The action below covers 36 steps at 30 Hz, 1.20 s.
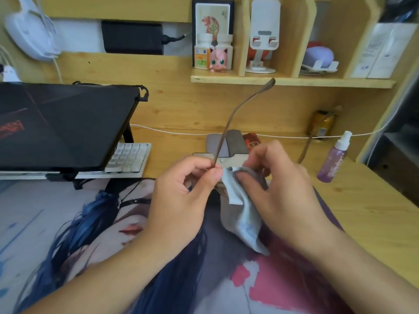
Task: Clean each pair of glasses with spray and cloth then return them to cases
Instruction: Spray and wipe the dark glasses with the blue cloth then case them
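Pale pine counter [371,214], its near half under a large printed desk mat [68,223] in blue, white and red. At left a black closed laptop [56,123] sits tilted on a stand, with a white keyboard [129,158] partly tucked beneath it. A pine shelf [292,81] on the back wall carries white pill bottles, a pink round figurine [218,60] and a white phone stand [263,41]. A purple translucent spray bottle [333,159] stands upright on the counter at right, well apart from the hands. Thin metal-framed glasses [229,123] are held above the mat at centre: the left hand [181,189] pinches the frame near a hinge, one temple arm rising toward the shelf. The right hand [278,184] grips a grey-white cleaning cloth [242,216], thumb pressed into it against the glasses; the cloth hangs down below. The lenses are hidden behind fingers and cloth. A grey case [217,143] lies just behind the hands, mostly covered; whether it is open I cannot tell. The second temple shows only as a blur to the right of the right hand.
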{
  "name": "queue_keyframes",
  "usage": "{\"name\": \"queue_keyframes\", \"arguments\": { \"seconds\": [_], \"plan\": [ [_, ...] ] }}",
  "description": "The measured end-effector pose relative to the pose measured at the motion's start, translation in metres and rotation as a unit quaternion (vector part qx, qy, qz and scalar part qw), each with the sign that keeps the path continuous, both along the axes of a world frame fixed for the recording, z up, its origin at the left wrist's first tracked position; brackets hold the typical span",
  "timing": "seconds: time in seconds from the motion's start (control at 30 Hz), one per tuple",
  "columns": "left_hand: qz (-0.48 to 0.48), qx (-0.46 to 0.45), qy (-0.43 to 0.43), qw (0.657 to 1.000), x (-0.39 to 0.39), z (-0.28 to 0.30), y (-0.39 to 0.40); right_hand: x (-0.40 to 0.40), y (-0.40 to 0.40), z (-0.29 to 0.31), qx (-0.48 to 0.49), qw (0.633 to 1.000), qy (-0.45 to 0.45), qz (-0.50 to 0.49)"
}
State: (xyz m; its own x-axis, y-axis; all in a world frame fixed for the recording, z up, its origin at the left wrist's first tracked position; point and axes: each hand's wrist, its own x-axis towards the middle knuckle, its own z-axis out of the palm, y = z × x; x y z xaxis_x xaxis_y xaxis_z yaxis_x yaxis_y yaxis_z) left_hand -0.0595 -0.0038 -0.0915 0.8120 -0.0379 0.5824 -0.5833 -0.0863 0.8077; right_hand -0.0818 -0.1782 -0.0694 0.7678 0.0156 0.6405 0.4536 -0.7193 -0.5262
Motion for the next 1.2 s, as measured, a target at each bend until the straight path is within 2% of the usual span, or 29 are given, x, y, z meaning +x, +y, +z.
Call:
{"name": "queue_keyframes", "arguments": {
  "seconds": [0.07,0.13,0.27,0.37,0.5,0.77,0.9,1.03,1.2],
  "plan": [
    [0.008,0.004,-0.002,1.0,-0.002,0.0,-0.001,0.003,0.003,-0.002,-0.071,0.995,-0.054,-0.047],
    [0.021,-0.001,0.003,1.0,-0.001,0.0,-0.001,0.0,0.003,-0.004,-0.104,0.99,-0.089,-0.034],
    [0.059,-0.014,0.016,0.998,0.003,0.003,0.003,-0.017,-0.001,-0.007,-0.147,0.984,-0.02,0.097],
    [0.069,-0.022,0.034,0.997,0.002,0.006,0.004,-0.018,-0.005,-0.012,-0.218,0.971,-0.046,0.085],
    [0.048,-0.033,0.086,0.995,-0.004,0.006,-0.002,-0.015,-0.001,-0.013,-0.18,0.973,-0.142,0.027],
    [0.023,-0.052,0.19,0.98,-0.013,0.005,-0.015,-0.017,0.02,-0.014,-0.227,0.956,-0.184,0.002],
    [0.016,-0.002,0.192,0.981,-0.012,0.008,-0.007,-0.008,0.005,-0.019,-0.229,0.959,-0.16,0.046],
    [0.025,0.068,0.153,0.986,-0.016,0.018,-0.002,-0.008,-0.011,-0.017,-0.16,0.972,-0.12,0.121],
    [0.04,0.068,0.148,0.986,-0.013,0.023,0.005,-0.006,-0.024,-0.012,-0.103,0.978,-0.109,0.144]
  ]
}}
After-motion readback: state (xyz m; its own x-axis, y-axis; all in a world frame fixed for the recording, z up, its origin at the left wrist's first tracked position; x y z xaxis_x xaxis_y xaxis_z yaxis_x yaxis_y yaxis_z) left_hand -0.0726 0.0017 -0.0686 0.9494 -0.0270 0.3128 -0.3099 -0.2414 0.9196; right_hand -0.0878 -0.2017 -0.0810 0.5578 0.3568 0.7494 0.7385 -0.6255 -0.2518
